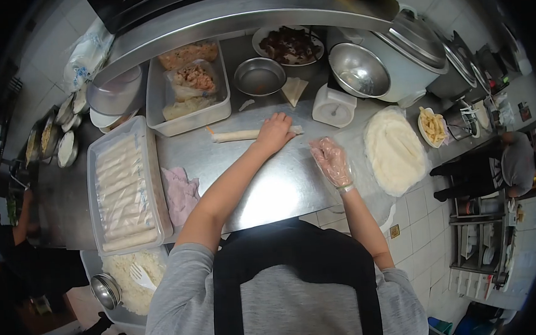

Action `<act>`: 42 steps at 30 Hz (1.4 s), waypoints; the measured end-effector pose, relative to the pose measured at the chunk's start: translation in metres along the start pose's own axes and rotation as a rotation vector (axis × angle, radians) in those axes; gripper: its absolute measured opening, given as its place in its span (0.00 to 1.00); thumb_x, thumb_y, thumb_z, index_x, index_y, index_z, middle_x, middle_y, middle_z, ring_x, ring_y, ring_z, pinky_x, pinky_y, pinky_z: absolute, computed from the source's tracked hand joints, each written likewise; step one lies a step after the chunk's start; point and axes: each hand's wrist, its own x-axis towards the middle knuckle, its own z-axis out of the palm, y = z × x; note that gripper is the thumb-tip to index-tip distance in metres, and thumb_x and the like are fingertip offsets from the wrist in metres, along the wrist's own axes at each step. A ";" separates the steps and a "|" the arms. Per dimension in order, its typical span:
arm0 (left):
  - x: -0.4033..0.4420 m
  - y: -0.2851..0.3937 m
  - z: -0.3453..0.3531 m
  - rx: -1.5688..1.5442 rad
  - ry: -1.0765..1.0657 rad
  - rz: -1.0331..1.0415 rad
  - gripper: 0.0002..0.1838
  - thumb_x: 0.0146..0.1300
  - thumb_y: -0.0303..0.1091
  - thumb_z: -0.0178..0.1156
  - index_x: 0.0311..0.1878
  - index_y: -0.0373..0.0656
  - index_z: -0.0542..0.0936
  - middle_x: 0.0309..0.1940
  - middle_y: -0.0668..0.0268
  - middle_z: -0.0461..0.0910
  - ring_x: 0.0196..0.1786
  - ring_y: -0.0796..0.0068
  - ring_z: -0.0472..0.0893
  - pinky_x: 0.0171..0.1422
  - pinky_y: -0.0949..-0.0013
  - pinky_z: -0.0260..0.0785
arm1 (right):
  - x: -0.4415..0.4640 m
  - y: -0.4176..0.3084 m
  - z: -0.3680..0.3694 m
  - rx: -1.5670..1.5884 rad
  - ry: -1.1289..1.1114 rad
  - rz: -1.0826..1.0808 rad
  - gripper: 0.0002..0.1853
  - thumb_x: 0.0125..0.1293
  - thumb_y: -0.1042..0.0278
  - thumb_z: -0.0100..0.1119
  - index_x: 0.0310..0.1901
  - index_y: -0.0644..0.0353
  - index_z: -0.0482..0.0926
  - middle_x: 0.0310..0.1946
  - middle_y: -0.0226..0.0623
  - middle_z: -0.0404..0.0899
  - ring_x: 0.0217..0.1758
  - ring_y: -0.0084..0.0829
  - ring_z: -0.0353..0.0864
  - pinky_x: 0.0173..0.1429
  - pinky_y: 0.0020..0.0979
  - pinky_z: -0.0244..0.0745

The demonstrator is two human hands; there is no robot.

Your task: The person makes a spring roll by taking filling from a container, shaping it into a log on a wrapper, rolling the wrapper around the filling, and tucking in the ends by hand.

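Observation:
My bare left hand lies across the right part of a long, thin uncooked roll, fingers curved over it against the steel table. An orange strip pokes out of the roll's left end. To the right, my right hand wears a clear plastic glove; its fingers are loosely bent and apart, with nothing visible in them. It is nearest to a stack of pale round wrappers on plastic. A folded wrapper piece lies beyond my left hand.
Left stands a tub of finished rolls beside a pink cloth. Behind are a filling tub, a metal bowl, a scale and a steel bowl. A shelf overhangs the back. Other people stand at both sides.

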 end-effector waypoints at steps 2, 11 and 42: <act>0.000 -0.002 -0.014 -0.088 0.023 0.015 0.19 0.60 0.41 0.63 0.48 0.40 0.72 0.47 0.54 0.78 0.53 0.52 0.77 0.55 0.55 0.68 | -0.003 -0.004 -0.009 0.043 0.041 0.049 0.09 0.60 0.74 0.61 0.43 0.62 0.82 0.35 0.44 0.79 0.36 0.42 0.80 0.43 0.35 0.74; -0.039 0.040 -0.122 -0.781 0.343 0.016 0.17 0.56 0.32 0.71 0.43 0.41 0.73 0.30 0.68 0.78 0.31 0.81 0.77 0.35 0.73 0.70 | 0.033 -0.068 -0.025 0.128 0.146 -0.094 0.13 0.58 0.77 0.62 0.46 0.61 0.81 0.41 0.43 0.80 0.46 0.42 0.80 0.50 0.36 0.74; -0.065 0.076 -0.123 -1.267 0.441 -0.037 0.02 0.55 0.21 0.62 0.30 0.40 0.80 0.25 0.74 0.79 0.29 0.90 0.72 0.31 0.79 0.64 | 0.083 -0.133 -0.015 0.121 -0.025 -0.422 0.16 0.62 0.61 0.56 0.47 0.61 0.82 0.53 0.46 0.76 0.62 0.46 0.70 0.69 0.47 0.58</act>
